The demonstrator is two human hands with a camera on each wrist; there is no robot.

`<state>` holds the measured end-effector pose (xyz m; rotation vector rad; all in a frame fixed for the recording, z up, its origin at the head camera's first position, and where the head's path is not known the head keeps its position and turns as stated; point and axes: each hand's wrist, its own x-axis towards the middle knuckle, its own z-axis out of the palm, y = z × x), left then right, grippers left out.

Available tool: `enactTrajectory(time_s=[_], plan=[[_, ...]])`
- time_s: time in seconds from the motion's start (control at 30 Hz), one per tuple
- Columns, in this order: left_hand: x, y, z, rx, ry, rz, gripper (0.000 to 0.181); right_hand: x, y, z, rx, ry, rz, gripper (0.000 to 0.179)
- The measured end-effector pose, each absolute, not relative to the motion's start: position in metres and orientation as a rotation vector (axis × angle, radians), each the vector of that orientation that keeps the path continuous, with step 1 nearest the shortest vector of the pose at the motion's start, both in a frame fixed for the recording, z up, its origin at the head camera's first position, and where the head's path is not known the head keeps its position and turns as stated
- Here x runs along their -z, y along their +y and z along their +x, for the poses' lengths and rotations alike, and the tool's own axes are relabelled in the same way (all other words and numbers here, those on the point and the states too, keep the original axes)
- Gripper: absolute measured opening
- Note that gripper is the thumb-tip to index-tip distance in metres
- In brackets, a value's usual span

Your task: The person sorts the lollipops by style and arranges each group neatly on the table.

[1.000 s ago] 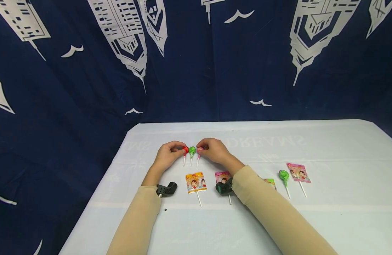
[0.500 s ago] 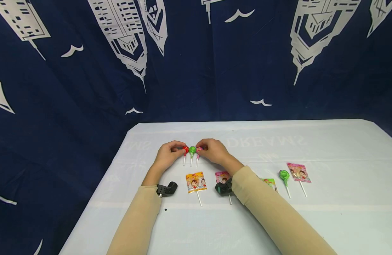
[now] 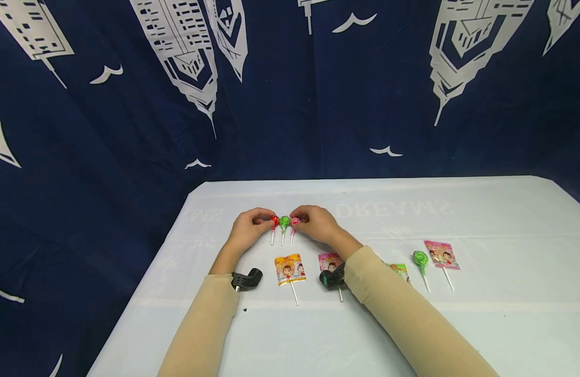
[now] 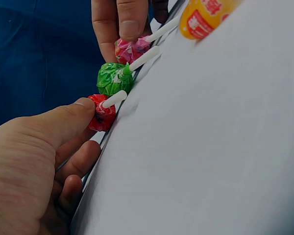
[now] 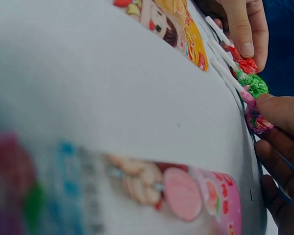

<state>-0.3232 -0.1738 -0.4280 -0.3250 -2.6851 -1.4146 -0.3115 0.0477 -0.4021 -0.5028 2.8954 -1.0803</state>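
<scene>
Three round lollipops stand side by side with their white sticks toward me. My left hand [image 3: 247, 230] pinches the head of the red lollipop [image 4: 104, 113] between thumb and fingers. At the other end of the row, my right hand [image 3: 316, 224] pinches the pink lollipop [image 5: 258, 120] by its head. Between them sits a green lollipop [image 3: 284, 222], its head close against both neighbours in the wrist views. Nearer to me lie a flat lollipop in an orange wrapper [image 3: 290, 270] and one in a pink wrapper [image 3: 328, 261], the latter partly hidden by the right wrist's camera.
On the white table [image 3: 506, 324], to the right, lie another green lollipop [image 3: 419, 258] and a flat pink-wrapped lollipop [image 3: 442, 255]. A green-wrapped one [image 3: 401, 270] is mostly covered by the right sleeve [image 3: 403, 303]. A dark blue printed cloth [image 3: 280, 120] hangs behind the table.
Both hands stay almost still. The pink lollipop's stick has shifted very slightly left toward the green one; the other lollipops keep their places.
</scene>
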Motion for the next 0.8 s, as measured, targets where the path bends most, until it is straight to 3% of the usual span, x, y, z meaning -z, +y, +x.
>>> enactTrajectory(time_s=[0.8], plan=[[0.430,-0.174,-0.325,1.362,-2.697,-0.328,0.024,0.379,0.071,-0.288,1.313,2.820,-0.519,0.039]])
